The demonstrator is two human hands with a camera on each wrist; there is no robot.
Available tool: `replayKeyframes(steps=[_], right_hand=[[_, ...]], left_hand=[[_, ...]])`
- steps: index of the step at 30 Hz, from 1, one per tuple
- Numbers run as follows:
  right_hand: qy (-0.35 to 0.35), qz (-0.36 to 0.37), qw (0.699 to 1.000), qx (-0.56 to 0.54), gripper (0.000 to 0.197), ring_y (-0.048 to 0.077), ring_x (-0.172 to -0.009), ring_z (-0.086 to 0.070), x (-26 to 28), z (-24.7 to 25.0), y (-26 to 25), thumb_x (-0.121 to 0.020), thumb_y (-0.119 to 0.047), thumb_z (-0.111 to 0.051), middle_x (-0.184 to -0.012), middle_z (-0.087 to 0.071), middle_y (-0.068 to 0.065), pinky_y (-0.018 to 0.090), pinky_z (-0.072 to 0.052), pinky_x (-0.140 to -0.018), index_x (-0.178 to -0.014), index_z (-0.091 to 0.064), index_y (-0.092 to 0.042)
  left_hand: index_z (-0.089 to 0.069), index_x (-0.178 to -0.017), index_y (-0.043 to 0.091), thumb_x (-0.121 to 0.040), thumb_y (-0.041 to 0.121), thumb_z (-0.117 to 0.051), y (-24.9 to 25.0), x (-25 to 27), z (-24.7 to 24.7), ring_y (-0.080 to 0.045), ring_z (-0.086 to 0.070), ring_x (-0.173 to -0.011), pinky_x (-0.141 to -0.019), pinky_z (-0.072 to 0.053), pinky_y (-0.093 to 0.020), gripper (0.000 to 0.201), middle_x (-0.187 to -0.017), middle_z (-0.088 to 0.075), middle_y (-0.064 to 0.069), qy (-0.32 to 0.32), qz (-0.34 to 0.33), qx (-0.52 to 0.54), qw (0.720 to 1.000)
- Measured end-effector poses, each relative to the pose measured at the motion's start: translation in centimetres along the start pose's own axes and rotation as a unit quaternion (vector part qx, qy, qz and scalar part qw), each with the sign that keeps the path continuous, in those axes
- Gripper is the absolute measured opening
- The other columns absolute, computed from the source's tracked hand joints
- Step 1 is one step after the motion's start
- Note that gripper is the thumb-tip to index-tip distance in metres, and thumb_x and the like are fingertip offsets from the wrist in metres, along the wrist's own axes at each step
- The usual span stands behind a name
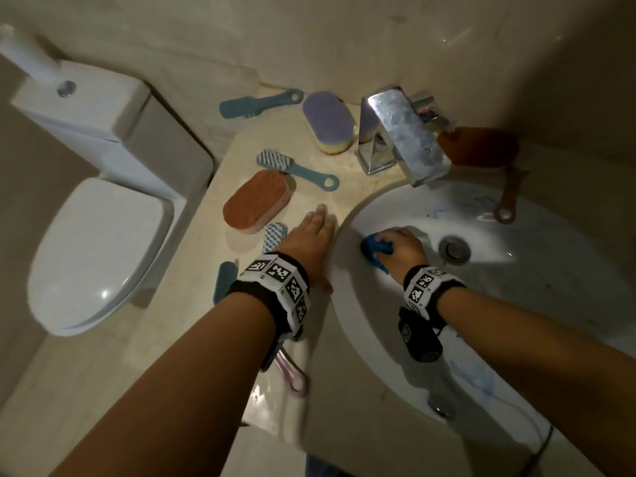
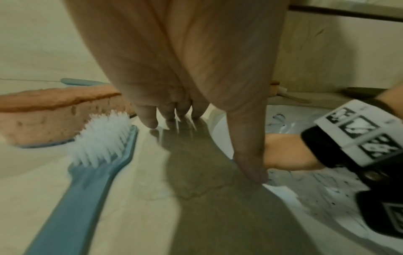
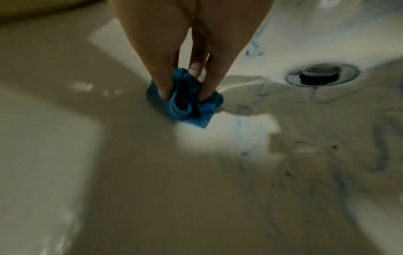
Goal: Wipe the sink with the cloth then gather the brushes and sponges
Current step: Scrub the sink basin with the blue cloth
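My right hand grips a bunched blue cloth and presses it on the left slope of the white sink, left of the drain. Blue streaks mark the basin. My left hand lies flat on the marble counter at the sink's rim, fingers straight. An orange sponge and a blue brush lie just left of it. A purple sponge, two more blue brushes, and an orange brush sit near the faucet.
The chrome faucet overhangs the basin's back edge. A toilet stands left of the counter. A pink brush handle lies under my left forearm near the counter's front edge. An orange handle hangs into the basin.
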State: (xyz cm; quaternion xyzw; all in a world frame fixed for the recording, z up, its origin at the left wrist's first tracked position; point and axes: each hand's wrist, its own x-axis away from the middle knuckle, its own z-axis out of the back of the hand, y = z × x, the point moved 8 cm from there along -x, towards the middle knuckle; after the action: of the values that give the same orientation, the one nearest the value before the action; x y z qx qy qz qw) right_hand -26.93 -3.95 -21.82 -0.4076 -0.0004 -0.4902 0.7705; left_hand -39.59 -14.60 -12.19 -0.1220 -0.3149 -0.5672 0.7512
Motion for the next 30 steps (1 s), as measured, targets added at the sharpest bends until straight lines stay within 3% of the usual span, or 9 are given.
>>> replayKeyframes(steps=[2, 7, 11, 14, 17, 19, 22, 27, 30], right_hand=[[-0.028, 0.030, 0.997, 0.061, 0.037, 0.028, -0.116, -0.051, 1.2, -1.3, -0.2, -0.083, -0.019, -0.065, -0.126, -0.053, 0.011, 0.026, -0.038, -0.095, -0.120, -0.061, -0.013], [-0.064, 0.079, 0.991, 0.089, 0.050, 0.031, -0.122, -0.047, 1.2, -2.2, 0.5, -0.082, -0.013, -0.067, -0.136, -0.044, 0.014, 0.025, -0.032, -0.105, -0.130, -0.054, -0.013], [0.041, 0.013, 0.999, 0.003, 0.045, 0.029, -0.120, -0.049, -1.5, -0.3, 2.3, -0.084, -0.011, -0.067, -0.131, -0.049, 0.015, 0.019, -0.029, -0.102, -0.127, -0.056, -0.007], [0.100, -0.074, 0.988, -0.094, 0.033, 0.025, -0.111, -0.051, -2.3, -0.2, 2.0, -0.085, -0.006, -0.064, -0.123, -0.053, 0.013, 0.024, -0.037, -0.097, -0.117, -0.057, -0.003], [0.144, -0.111, 0.936, -0.301, 0.024, 0.019, -0.095, -0.049, -2.3, 0.5, 1.0, -0.082, 0.007, -0.062, -0.099, -0.051, 0.008, 0.019, -0.049, -0.078, -0.100, -0.052, -0.004], [0.220, -0.129, 0.909, -0.331, 0.021, 0.019, -0.091, -0.050, -2.1, 3.2, 2.2, -0.081, 0.005, -0.064, -0.089, -0.052, 0.006, 0.027, -0.049, -0.080, -0.097, -0.052, -0.003], [0.317, -0.164, 0.878, -0.318, 0.023, 0.018, -0.087, -0.050, -1.8, 6.4, 4.9, -0.080, -0.005, -0.069, -0.093, -0.053, 0.013, 0.031, -0.047, -0.084, -0.087, -0.047, -0.005], [0.259, -0.149, 0.914, -0.274, 0.019, 0.014, -0.083, -0.052, -2.8, 4.3, 3.0, -0.081, -0.014, -0.069, -0.088, -0.057, 0.001, 0.026, -0.046, -0.082, -0.087, -0.051, -0.016], [0.318, -0.188, 0.857, -0.360, 0.018, 0.025, -0.101, -0.059, -1.8, 6.7, 5.4, -0.081, -0.012, -0.070, -0.103, -0.064, 0.008, 0.029, -0.045, -0.092, -0.095, -0.060, -0.006]], left_hand=[[0.009, -0.150, 0.009, -0.063, 0.039, -0.084, -0.1, -0.3, 0.1, -0.027, 0.008, -0.147, -0.121, -0.010, -0.040, 0.131, -0.157, 0.019, -0.012, -0.003, -0.006, -0.017, 1.000], [0.020, -0.147, 0.009, -0.049, 0.044, -0.089, -0.1, -0.9, -0.1, -0.030, 0.015, -0.145, -0.120, -0.010, -0.044, 0.150, -0.154, 0.027, -0.013, -0.028, -0.008, -0.074, 0.997], [0.024, -0.146, 0.013, -0.044, 0.045, -0.090, -0.2, -1.2, -0.2, -0.026, 0.018, -0.145, -0.121, -0.009, -0.043, 0.156, -0.153, 0.030, -0.008, -0.023, -0.009, -0.074, 0.997], [0.024, -0.146, 0.014, -0.043, 0.044, -0.091, -0.1, -1.1, 0.0, -0.025, 0.019, -0.145, -0.121, -0.007, -0.042, 0.157, -0.153, 0.031, -0.006, -0.023, -0.009, -0.065, 0.998], [0.024, -0.146, 0.014, -0.045, 0.041, -0.091, 0.0, -1.0, 0.1, -0.026, 0.019, -0.145, -0.121, -0.006, -0.042, 0.156, -0.153, 0.031, -0.007, -0.033, -0.007, -0.057, 0.998], [0.024, -0.146, 0.014, -0.043, 0.040, -0.092, 0.0, -0.9, 0.2, -0.026, 0.020, -0.144, -0.121, -0.006, -0.043, 0.157, -0.153, 0.032, -0.007, -0.033, -0.007, -0.051, 0.998], [0.025, -0.145, 0.014, -0.042, 0.040, -0.092, 0.0, -0.9, 0.2, -0.026, 0.021, -0.144, -0.121, -0.007, -0.043, 0.158, -0.152, 0.033, -0.006, -0.033, -0.008, -0.051, 0.998], [0.025, -0.145, 0.013, -0.042, 0.041, -0.092, 0.1, -1.1, 0.3, -0.026, 0.021, -0.144, -0.121, -0.006, -0.043, 0.158, -0.152, 0.033, -0.007, -0.035, -0.007, -0.056, 0.998], [0.026, -0.145, 0.014, -0.044, 0.040, -0.092, 0.3, -0.9, 0.4, -0.026, 0.021, -0.144, -0.121, -0.006, -0.043, 0.157, -0.153, 0.032, -0.007, -0.041, -0.004, -0.054, 0.998]])
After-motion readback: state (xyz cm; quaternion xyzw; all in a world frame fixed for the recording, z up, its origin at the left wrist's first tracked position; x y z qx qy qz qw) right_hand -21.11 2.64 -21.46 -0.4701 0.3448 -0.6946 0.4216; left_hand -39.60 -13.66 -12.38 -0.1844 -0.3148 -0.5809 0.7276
